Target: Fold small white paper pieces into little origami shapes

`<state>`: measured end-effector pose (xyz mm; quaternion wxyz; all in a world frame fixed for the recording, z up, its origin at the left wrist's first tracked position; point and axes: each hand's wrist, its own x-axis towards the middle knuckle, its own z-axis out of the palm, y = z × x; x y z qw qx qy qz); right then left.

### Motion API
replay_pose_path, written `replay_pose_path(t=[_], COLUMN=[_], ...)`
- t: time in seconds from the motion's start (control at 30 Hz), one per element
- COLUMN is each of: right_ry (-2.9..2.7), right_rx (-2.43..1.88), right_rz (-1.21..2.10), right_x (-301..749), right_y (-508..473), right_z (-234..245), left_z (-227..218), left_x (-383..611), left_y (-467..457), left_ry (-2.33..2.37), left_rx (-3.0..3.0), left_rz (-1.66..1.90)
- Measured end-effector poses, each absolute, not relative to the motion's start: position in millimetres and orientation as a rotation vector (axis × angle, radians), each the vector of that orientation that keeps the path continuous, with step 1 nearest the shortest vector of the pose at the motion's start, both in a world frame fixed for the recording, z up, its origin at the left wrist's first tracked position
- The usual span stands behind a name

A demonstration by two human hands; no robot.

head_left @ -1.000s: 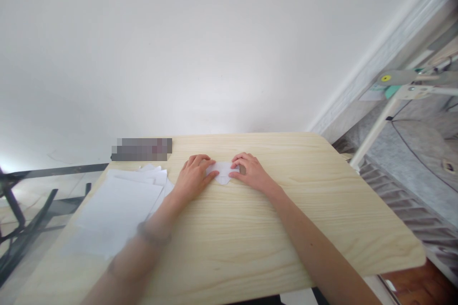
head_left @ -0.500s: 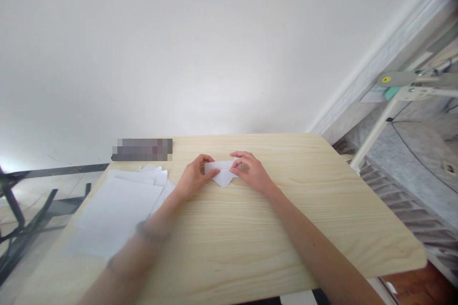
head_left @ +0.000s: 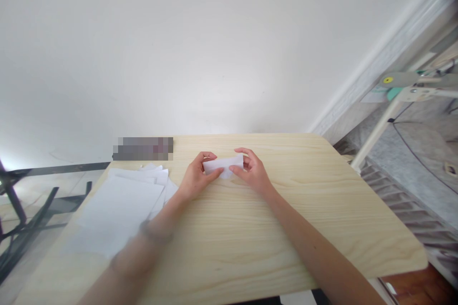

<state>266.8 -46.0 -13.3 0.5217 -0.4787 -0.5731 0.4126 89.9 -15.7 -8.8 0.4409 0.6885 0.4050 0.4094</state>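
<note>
A small piece of folded white paper is held between both hands above the middle of the table. My left hand grips its left end, thumb across the near face and fingers behind. At the right end, my right hand pinches it, with the thumb in front and the index finger raised above the top edge. A smaller folded part hangs below the band, partly covered by the thumbs. The fingers behind the paper are partly hidden.
On the left of the wooden table lies a loose stack of white paper sheets. A pixelated dark object sits at the back left. The white wall rises behind the table. A pale metal frame stands to the right.
The paper has tilted, so its pointed lower part shows less and the upper band looks taller. My right hand has shifted slightly right and up, its fingers now further behind the paper.
</note>
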Motion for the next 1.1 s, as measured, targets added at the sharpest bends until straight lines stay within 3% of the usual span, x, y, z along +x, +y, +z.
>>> replay_pose_path(t=[0.33, 1.1], right_ry=[-1.536, -1.658], right_rx=[-1.236, -1.23], right_rz=[0.727, 0.607], right_x=[260.7, 259.7], right_y=[-51.5, -55.2], right_z=[-10.8, -2.0], left_z=[-2.6, 3.1], left_x=[90.2, 89.5], left_y=[-20.6, -24.4], left_ry=[1.003, 1.018], left_rx=[1.778, 1.844], left_rz=[0.963, 0.944])
